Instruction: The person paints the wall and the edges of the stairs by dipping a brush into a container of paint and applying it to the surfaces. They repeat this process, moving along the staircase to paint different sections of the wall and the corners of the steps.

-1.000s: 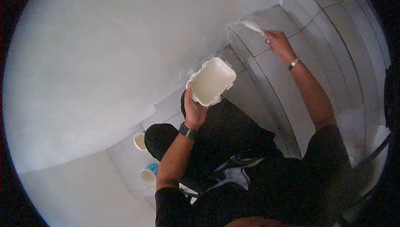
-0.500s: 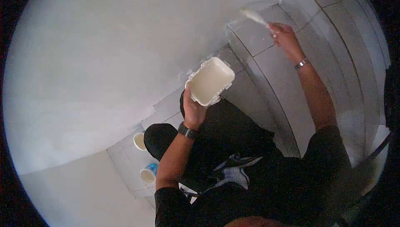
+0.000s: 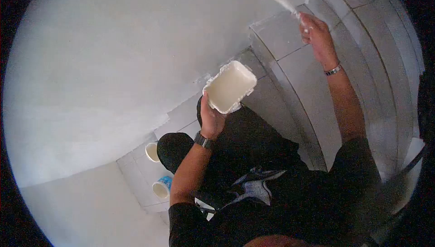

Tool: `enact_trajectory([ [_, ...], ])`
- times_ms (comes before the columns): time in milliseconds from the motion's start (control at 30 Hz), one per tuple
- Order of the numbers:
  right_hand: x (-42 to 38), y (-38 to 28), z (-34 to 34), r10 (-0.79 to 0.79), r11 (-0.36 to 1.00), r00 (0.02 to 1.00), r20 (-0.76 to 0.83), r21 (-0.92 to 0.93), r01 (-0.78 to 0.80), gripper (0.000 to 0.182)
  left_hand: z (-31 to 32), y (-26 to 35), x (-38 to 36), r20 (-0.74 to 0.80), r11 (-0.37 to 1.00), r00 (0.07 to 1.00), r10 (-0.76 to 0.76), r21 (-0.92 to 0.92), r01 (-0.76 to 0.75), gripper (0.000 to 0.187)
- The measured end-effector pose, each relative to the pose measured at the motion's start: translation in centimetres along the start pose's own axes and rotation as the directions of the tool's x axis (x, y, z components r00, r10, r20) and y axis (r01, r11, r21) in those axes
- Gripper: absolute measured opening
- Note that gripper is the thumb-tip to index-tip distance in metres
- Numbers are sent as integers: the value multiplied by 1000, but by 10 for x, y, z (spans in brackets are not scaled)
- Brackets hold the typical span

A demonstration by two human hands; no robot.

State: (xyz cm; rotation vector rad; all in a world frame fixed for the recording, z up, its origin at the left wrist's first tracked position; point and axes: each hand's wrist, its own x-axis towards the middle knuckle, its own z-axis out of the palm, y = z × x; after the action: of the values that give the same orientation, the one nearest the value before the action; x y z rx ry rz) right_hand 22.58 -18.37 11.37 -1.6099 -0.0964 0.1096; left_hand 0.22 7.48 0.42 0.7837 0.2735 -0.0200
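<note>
My left hand grips a white rectangular plastic tub from below, thumb along its near side. Pale paint coats its rim, and a cream-coloured liquid covers the inside. Up and to the right, my right hand is closed around the whitish handle of a paintbrush. The brush, slightly blurred, points up and left, its bristles overlapping the lower part of the white wall in this view.
Grey tiled steps curve along the right side, meeting the wall. On the floor to the left stand a white bucket and a blue-and-white bucket, close to my knee. White smears mark the tiles by the wall's foot.
My right hand has moved a little up and to the right, carrying the paintbrush with it. The tub in my left hand has barely shifted.
</note>
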Motion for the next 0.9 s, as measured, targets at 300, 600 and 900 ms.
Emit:
enact_trajectory([
  [300, 54, 65, 9, -21, 791, 989, 146, -602, 106, 30, -5, -2, 4, 0, 997, 1000, 17, -75, -17, 60],
  [600, 2, 1, 5, -23, 999, 999, -27, -42, 22, 31, 3, 3, 2, 7, 989, 1000, 16, -147, -15, 56],
  [900, 46, 70, 19, 129, 900, 986, 106, -430, -72, 35, 10, 8, 1, -2, 996, 1000, -6, -92, 6, 58],
])
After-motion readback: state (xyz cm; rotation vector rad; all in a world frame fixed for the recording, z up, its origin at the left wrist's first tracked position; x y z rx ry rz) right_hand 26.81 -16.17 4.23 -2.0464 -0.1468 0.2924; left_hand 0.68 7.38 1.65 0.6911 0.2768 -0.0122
